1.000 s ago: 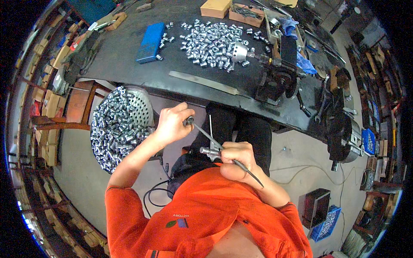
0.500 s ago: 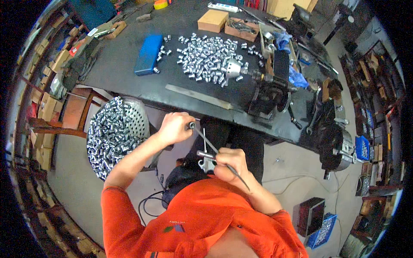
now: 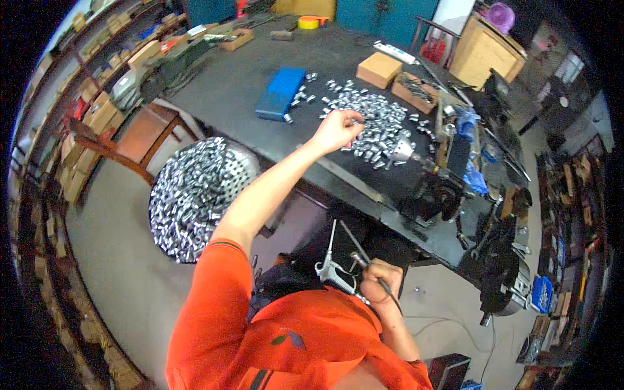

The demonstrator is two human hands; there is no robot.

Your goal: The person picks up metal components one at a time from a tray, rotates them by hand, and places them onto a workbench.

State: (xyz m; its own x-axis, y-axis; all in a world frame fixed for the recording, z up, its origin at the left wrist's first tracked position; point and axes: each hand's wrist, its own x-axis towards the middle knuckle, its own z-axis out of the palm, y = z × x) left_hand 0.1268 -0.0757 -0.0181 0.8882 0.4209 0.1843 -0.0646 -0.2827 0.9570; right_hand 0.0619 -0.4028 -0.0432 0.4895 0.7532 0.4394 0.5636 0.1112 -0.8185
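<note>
Over the pile of small shiny metal sleeves [image 3: 383,120] on the bench, my left hand [image 3: 337,131] is reaching out with curled fingers. Between its fingertips there seems to be one sleeve, mostly hidden. Low in front of my body, my right hand [image 3: 382,279] is closed round a long thin metal rod [image 3: 351,238], whose point slants up and away. A short silver cylinder [image 3: 357,259] shows by the right thumb; whether it is part of the rod I cannot tell. Beside that hand a silver air blow gun [image 3: 334,272] lies on my lap, its thin nozzle pointing away.
A perforated round basket [image 3: 242,170] full of sleeves stands left of my arm, by a wooden chair [image 3: 144,133]. On the bench lie a blue box [image 3: 281,93], a flat bar [image 3: 341,174], a wooden block [image 3: 379,69] and a dark machine [image 3: 432,198] with a conical metal head.
My left hand has left the rod's tip and moved forward to the pile on the bench. The right hand still grips the rod. My view has shifted, showing more of the far background.
</note>
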